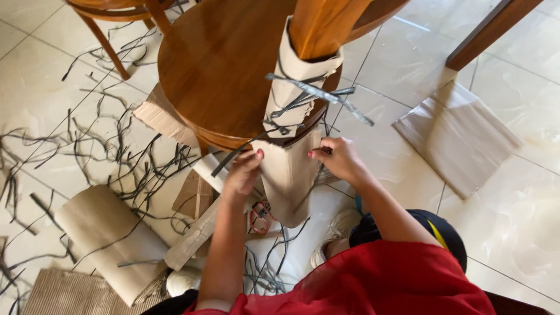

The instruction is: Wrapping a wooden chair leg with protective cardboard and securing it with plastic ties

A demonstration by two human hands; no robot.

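Observation:
A wooden chair leg (324, 23) rises toward me, wrapped in brown corrugated cardboard (290, 175) and tied with dark plastic straps (303, 93). My left hand (244, 172) holds the left edge of the cardboard wrap below the straps. On the wrap's right edge my right hand (338, 157) grips it. Behind the leg lies the round wooden seat (216, 64) of the chair.
Many loose dark straps (105, 151) litter the tiled floor at left. A cardboard roll (105, 233) lies at lower left, flat cardboard pieces (455, 134) at right. Red-handled scissors (259, 214) lie on the floor under the wrap. Another chair (116, 17) stands at top left.

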